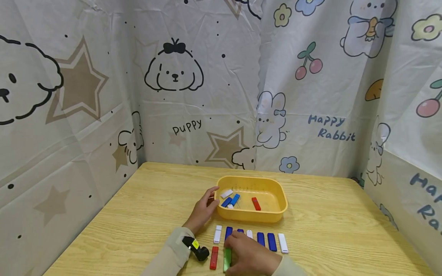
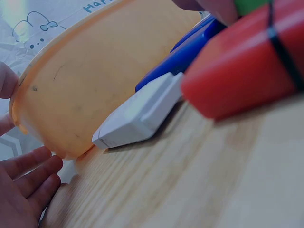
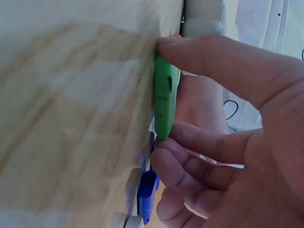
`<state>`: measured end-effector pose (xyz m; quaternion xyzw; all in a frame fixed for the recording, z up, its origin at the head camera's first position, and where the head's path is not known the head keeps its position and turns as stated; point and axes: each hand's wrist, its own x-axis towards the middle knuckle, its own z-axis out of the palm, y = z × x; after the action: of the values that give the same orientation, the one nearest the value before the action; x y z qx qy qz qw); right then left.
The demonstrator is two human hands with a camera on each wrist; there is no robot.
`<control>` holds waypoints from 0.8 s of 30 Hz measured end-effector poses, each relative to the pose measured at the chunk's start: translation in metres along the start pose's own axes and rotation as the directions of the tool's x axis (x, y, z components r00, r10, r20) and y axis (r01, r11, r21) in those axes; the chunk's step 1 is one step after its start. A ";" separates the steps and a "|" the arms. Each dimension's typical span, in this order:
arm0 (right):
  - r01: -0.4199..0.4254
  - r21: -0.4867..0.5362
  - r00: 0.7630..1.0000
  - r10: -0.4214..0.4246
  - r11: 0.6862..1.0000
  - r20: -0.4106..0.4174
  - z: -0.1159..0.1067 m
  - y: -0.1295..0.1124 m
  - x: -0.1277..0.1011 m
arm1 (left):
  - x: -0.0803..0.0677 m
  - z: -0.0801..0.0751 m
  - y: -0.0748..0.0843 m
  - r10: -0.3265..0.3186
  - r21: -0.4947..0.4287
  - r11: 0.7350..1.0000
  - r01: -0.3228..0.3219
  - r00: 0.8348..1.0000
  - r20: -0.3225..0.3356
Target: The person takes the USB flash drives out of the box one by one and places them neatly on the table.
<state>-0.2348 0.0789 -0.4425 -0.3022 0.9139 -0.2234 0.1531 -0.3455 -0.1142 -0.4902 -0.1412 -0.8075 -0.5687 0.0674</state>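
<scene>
My right hand (image 1: 250, 251) pinches a green USB stick (image 3: 165, 97) by its two ends, the thumb at one end and fingers at the other, close over the table. My left hand (image 1: 202, 211) is at the left end of a yellow plastic bin (image 1: 250, 216), its fingers loosely extended and touching the rim and side wall. Just left of the green stick lies a red USB stick (image 1: 214, 257). Beyond it is a row of blue and white sticks, including a white one (image 1: 217, 234) and a blue one (image 1: 271, 242); my right hand partly covers the row.
Inside the bin are a red stick (image 1: 256, 204) and, at its left end, several blue and white ones, such as a blue stick (image 1: 226, 202). Patterned curtains (image 1: 207, 96) enclose the wooden table (image 1: 165, 184) at the back and both sides.
</scene>
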 end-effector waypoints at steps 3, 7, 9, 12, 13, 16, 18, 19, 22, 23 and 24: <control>0.002 -0.003 1.000 -0.002 1.000 0.001 0.001 -0.001 0.000 | 0.000 0.000 0.001 0.003 0.002 1.000 -0.003 1.000 -0.004; -0.002 0.003 1.000 0.002 1.000 0.005 0.001 -0.002 0.000 | 0.000 0.000 0.000 0.006 0.004 1.000 -0.006 1.000 -0.003; 0.004 -0.001 1.000 -0.004 1.000 0.003 0.001 -0.002 0.000 | 0.000 0.000 0.001 0.005 0.005 1.000 -0.005 1.000 -0.002; 0.020 -0.015 1.000 -0.020 1.000 -0.005 0.001 -0.003 -0.001 | 0.000 0.000 0.002 0.002 0.008 1.000 -0.002 1.000 -0.004; 0.024 -0.019 1.000 -0.024 1.000 -0.007 0.001 -0.003 -0.001 | 0.000 0.000 0.002 0.003 0.008 1.000 -0.003 1.000 -0.005; 0.029 -0.024 0.999 -0.030 0.999 -0.011 0.001 -0.004 -0.001 | -0.001 -0.001 0.003 0.010 0.008 1.000 -0.010 1.000 -0.008; 0.028 -0.024 1.000 -0.028 0.999 -0.011 0.001 -0.004 -0.001 | -0.001 -0.001 0.003 0.011 0.006 1.000 -0.011 1.000 -0.007; 0.028 -0.029 1.000 -0.029 0.999 -0.013 0.000 -0.004 -0.001 | -0.001 -0.001 0.003 0.009 0.006 1.000 -0.009 1.000 -0.006; 0.025 -0.034 1.000 -0.026 0.999 -0.016 -0.003 -0.004 -0.002 | -0.001 -0.001 0.003 0.012 0.007 1.000 -0.012 1.000 -0.001; 0.028 -0.034 0.999 -0.029 0.999 -0.021 -0.005 -0.003 -0.003 | -0.001 -0.001 0.002 0.015 0.005 1.000 -0.015 1.000 0.001; 0.036 -0.031 0.999 -0.037 0.999 -0.029 -0.008 -0.003 -0.003 | -0.001 -0.001 0.003 0.017 0.003 1.000 -0.017 1.000 0.001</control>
<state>-0.2343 0.0816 -0.4341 -0.3176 0.9138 -0.2169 0.1309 -0.3439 -0.1142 -0.4878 -0.1484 -0.8071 -0.5670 0.0719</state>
